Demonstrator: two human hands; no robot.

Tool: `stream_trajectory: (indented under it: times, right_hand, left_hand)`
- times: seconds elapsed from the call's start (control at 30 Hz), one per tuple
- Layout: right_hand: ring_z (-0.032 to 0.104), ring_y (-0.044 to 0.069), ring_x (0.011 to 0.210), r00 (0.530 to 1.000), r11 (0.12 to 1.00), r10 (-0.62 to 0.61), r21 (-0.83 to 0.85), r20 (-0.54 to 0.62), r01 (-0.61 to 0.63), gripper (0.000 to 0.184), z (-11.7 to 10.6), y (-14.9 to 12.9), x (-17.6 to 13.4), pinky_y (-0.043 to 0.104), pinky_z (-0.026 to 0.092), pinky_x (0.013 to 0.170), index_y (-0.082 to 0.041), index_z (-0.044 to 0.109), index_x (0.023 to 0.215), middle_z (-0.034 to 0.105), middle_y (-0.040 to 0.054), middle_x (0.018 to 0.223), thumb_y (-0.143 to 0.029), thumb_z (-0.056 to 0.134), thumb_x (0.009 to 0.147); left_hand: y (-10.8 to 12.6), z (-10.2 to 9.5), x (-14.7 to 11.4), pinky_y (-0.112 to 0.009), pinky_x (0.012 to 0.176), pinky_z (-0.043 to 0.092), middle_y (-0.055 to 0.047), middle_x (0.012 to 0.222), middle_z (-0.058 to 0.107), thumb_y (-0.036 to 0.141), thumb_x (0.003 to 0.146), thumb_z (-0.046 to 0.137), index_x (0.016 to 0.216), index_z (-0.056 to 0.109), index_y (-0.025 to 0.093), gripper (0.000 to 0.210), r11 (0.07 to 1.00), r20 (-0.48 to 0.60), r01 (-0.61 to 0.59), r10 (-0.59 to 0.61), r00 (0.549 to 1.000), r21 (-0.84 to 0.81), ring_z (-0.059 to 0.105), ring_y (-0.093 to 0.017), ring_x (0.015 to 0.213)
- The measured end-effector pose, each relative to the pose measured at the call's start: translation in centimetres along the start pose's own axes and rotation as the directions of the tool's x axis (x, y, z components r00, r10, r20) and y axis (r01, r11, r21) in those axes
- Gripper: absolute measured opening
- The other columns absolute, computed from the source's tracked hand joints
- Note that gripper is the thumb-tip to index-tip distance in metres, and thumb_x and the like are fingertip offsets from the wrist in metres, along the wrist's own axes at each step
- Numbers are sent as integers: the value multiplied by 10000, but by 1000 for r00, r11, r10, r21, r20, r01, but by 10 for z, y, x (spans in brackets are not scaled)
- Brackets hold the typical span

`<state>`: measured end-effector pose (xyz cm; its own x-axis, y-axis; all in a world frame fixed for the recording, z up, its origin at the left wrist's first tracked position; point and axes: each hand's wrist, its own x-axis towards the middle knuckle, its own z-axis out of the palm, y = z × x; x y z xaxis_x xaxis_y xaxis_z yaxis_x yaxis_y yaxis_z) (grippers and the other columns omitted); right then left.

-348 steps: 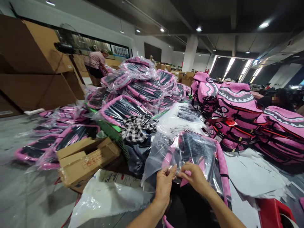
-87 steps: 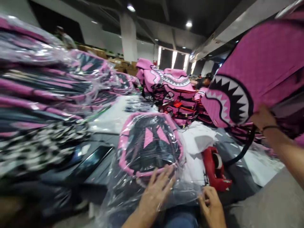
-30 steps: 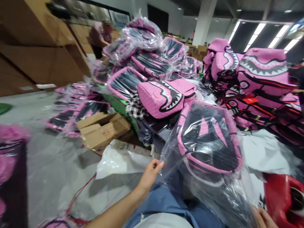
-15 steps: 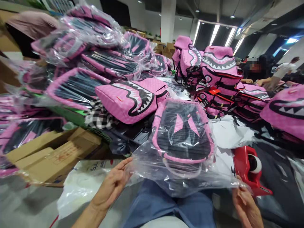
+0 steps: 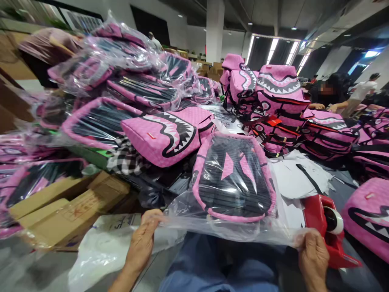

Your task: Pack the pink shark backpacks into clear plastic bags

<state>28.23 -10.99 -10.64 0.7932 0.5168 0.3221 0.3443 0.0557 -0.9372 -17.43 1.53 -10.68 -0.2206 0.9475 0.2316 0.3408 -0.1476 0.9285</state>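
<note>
Clear plastic bag (image 5: pixel 243 229) stretched taut between both hands: left hand (image 5: pixel 142 239) at 7 o'clock, fingers curled over one corner of the open edge, right hand (image 5: pixel 313 253) at 5 o'clock pinching the other. One pink backpack (image 5: pixel 232 176) lies inside, at centre above the lap. One unbagged shark-mouth pack (image 5: pixel 165 136) at 11 o'clock; one red tape dispenser (image 5: pixel 326 225) just beside the right hand.

Left hand (image 5: pixel 142 243) and right hand (image 5: pixel 313 257) held wide apart, palms down, fingers (image 5: pixel 150 217) pinched closed
</note>
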Motion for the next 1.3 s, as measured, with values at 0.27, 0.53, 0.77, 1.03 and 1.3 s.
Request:
stream_trajectory:
  times: [0.27, 0.53, 0.77, 1.03, 1.3]
  right_hand:
    - [433, 120, 469, 993, 991, 102, -83, -52, -107, 694, 25, -18, 0, 257, 359, 487, -139, 707, 1029, 471, -62, 506, -785, 556, 822]
    - [448, 115, 435, 997, 999, 49, -14, -57, -50, 584, 25, -16, -3, 243, 359, 470, -155, 682, 1029, 453, -77, 497, -706, 541, 899]
    - [429, 104, 415, 998, 997, 44, 70, -38, -41, 558, 30, -23, -3, 223, 351, 440, -170, 657, 973, 442, -82, 466, -712, 568, 878]
    - [372, 90, 372, 994, 990, 102, 105, -35, -97, 594, 30, -26, 4, 206, 279, 387, -177, 651, 955, 403, -95, 417, -753, 591, 822]
    - [443, 141, 390, 969, 962, 244, -138, 44, -236, 706, 25, -38, 24, 260, 355, 404, -167, 697, 935, 444, -65, 421, -821, 598, 686]
  left_hand:
    - [39, 34, 17, -456, 958, 473, -106, 1015, 659, 768, 779, 543, 698, 671, 215, 574, 981, -156, -61, 90, 984, 183, 611, -308, 1029]
    - [134, 73, -37, -473, 1162, 296, -48, 1142, 671, 355, 957, 603, 1135, 628, 277, 196, 475, 67, -817, 851, 521, 326, 542, -246, 1193]
    - [122, 96, -54, -437, 1206, 185, -44, 1218, 699, 478, 860, 739, 863, 630, 229, 272, 426, 427, -882, 773, 470, 201, 505, -261, 1289]
    - [153, 101, -3, -429, 975, 346, -10, 1007, 694, 270, 967, 590, 756, 614, 217, 219, 668, 600, -744, 587, 543, 20, 561, -215, 1054]
    - [174, 118, 24, -377, 823, 317, 31, 886, 657, 289, 873, 676, 661, 572, 194, 255, 802, 820, -568, 191, 540, 187, 539, -195, 930]
